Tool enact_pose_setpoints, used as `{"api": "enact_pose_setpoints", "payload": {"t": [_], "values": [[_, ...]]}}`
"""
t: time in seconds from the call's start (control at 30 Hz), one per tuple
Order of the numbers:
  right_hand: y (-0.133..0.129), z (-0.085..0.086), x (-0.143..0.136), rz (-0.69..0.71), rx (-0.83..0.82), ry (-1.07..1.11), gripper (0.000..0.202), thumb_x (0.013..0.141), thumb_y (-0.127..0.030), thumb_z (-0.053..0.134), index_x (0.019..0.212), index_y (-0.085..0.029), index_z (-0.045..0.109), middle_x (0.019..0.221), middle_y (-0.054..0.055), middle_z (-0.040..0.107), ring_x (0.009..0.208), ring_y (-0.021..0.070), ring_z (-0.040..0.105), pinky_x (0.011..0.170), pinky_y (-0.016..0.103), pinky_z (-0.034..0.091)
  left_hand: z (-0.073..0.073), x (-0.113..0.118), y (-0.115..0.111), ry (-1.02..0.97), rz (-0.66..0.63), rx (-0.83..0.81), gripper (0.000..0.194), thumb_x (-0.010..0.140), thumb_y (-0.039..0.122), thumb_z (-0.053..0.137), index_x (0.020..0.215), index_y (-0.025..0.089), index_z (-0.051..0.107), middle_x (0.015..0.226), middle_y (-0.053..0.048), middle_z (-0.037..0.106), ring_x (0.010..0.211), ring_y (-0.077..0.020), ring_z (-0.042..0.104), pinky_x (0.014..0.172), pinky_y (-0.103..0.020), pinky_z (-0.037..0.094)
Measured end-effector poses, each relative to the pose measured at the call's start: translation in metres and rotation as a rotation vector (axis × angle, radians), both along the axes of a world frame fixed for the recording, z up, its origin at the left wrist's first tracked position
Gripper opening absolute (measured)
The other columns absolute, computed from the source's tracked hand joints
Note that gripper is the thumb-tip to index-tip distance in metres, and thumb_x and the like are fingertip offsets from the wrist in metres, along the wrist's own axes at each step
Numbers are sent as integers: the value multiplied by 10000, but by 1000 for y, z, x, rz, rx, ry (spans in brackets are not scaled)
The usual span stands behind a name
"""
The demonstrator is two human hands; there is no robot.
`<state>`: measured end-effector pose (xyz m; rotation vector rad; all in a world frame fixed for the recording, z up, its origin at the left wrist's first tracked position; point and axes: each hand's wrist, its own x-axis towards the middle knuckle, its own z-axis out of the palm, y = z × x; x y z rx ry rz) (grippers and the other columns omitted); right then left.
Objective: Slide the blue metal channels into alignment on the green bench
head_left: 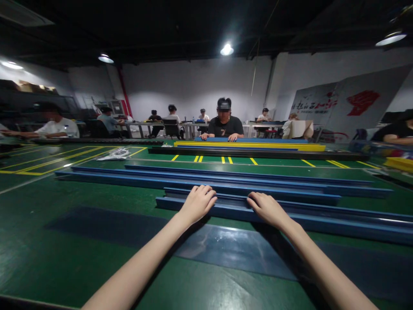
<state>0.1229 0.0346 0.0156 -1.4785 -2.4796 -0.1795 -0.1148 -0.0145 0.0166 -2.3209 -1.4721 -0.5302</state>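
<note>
Both forearms bare, reaching forward from the lower corners and slanting in toward each other, wrists nearly straight. Left hand (197,204) palm down on the nearest blue rail (234,212), near its left end; fingers bent forward over it, set close together, knuckles up. Right hand (265,207) farther along the same rail, also palm down, fingers curled and pointing inward and ahead. Clear gap between the hands, rail showing in it. Both hands partly closed; whether they grip or only rest, cannot tell, undersides hidden.

The rail lies crosswise on the green table (26,241), its right end running out of view. On the near side, under the forearms, a flat shiny strip (235,247). Just beyond the rail, more blue rails (155,179), roughly parallel. Farther off, a black rail (258,153) and a yellow rail (290,147); a co-worker in a dark shirt (226,127) sits behind them.
</note>
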Motion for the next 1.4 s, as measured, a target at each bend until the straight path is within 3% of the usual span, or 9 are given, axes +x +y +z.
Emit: {"api": "enact_pose_setpoints", "payload": {"t": [0.27,0.53,0.73,1.07,1.27,1.4], "values": [[-6,-7,-10,-114,130,-103,304,878,-249,261,859,-180,557,830,51,631,799,165,559,673,273,298,-9,65,26,-27,82,-120,328,884,339,287,941,175,566,941,-54,609,877,-190,540,753,-324,366],[-6,-4,-9,-98,114,-99,299,880,-262,275,825,-184,559,819,46,632,792,156,562,662,264,295,-12,74,32,-18,132,-112,348,864,318,286,858,135,582,863,-99,625,839,-222,569,752,-360,396],[-4,0,-2,-12,135,-77,352,897,-337,261,867,-183,576,851,48,628,831,153,555,711,247,317,-11,59,29,-22,163,-100,334,851,289,294,827,138,591,823,-94,633,812,-218,583,743,-349,410],[3,-7,36,-150,165,-86,394,886,-362,257,811,-188,603,818,49,640,783,154,573,654,244,332,-8,-9,25,43,217,-117,313,847,259,298,847,172,599,833,-61,639,817,-181,586,713,-286,417],[1,-7,17,-181,211,-83,376,858,-276,286,685,-177,605,730,50,645,713,152,581,607,247,321,-9,-30,23,79,193,-105,310,856,243,307,870,162,605,851,-61,640,831,-176,576,737,-292,399],[-1,-6,-4,-189,214,-49,388,849,-262,287,658,-178,614,719,52,650,690,151,585,564,245,311,-6,-28,23,101,195,-63,326,864,243,303,822,152,613,833,-69,638,820,-183,568,756,-311,379]]}}
